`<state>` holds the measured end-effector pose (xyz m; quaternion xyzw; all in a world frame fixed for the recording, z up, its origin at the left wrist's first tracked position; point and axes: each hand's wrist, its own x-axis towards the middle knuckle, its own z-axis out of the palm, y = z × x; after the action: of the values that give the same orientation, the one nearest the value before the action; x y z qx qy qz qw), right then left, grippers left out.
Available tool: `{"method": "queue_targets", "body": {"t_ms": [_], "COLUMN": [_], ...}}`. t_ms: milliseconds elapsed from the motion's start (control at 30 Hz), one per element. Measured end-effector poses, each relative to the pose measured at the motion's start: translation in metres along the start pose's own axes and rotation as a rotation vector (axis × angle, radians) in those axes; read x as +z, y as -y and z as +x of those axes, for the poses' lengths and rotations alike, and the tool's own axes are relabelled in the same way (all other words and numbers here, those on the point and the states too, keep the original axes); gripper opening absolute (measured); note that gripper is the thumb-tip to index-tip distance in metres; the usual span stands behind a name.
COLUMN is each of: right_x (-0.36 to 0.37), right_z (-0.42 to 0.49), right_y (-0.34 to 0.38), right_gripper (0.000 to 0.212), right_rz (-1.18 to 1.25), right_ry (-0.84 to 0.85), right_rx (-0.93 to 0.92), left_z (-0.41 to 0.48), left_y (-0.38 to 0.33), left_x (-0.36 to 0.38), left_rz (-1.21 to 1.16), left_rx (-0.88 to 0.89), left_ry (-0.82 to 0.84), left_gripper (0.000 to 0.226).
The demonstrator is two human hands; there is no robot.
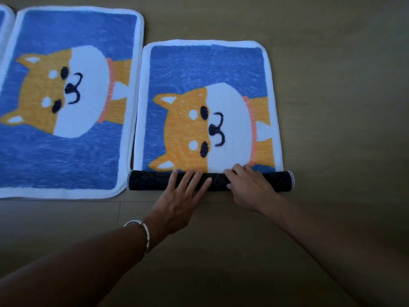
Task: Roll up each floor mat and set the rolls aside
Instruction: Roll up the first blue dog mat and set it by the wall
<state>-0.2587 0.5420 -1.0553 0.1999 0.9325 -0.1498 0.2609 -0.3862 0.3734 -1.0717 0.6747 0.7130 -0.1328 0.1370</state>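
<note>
The wooden floor [332, 107] carries three mats side by side. The middle mat [73, 103] lies fully flat, blue with a dog design and white border. A third mat [3, 41] shows only as a sliver at the left frame edge, apparently flat also.

The right-hand mat [205, 103] is the item in work. It lies just beside the middle mat, edges close or touching; which cannot be determined. Its near end is turned up into a tight roll [210, 181], dark dotted backing outward, lying square across the mat's width. Most of the mat is unrolled, so the task is judged at an early stage.

The left hand [183, 196] rests on the roll with fingers spread flat, holding nothing. The right hand [247, 187] is curled over the roll's top, pressing rather than gripping. A bracelet [141, 233] sits on the left wrist.

Handling assessment: the mat appears soft, pliable and light, with a plush face and a dotted backing likely to resist slipping. The roll is judged liable to spring loose if released. Both hands sit near centre; pressure spread wider toward the ends would probably keep the roll even. For lifting aside, hold around the roll's body.
</note>
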Motion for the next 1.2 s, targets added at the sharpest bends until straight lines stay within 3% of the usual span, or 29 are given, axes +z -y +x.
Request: {"method": "queue_targets", "body": {"t_ms": [67,200,333,700,1000,1200], "right_x": [0.003,0.015,0.025,0.004,-0.015,-0.015], "right_z": [0.000,-0.008,-0.013,0.019,0.037,0.031], "right_y": [0.004,0.019,0.030,0.007,0.007,0.011], "right_gripper": [0.044,0.061,0.082,0.071,0.077,0.070], "right_rz": [-0.055,-0.129,-0.135,-0.197,-0.246,-0.259], "right_ry": [-0.073,-0.259,-0.206,-0.161,-0.160,-0.123], "right_rx": [0.018,0.003,0.015,-0.029,0.071,0.051], "left_z": [0.004,0.014,0.024,0.026,0.050,0.049], "left_y": [0.001,0.010,0.013,0.014,0.030,0.025], "left_x": [0.000,-0.008,-0.014,-0.016,-0.036,-0.040], "left_rz": [0.004,0.088,0.092,0.057,0.151,0.132], "left_rx": [-0.030,-0.030,-0.045,-0.137,-0.138,-0.123], "left_ry": [0.009,0.032,0.081,-0.045,0.063,0.124], "left_gripper": [0.094,0.080,0.076,0.082,0.071,0.067]}}
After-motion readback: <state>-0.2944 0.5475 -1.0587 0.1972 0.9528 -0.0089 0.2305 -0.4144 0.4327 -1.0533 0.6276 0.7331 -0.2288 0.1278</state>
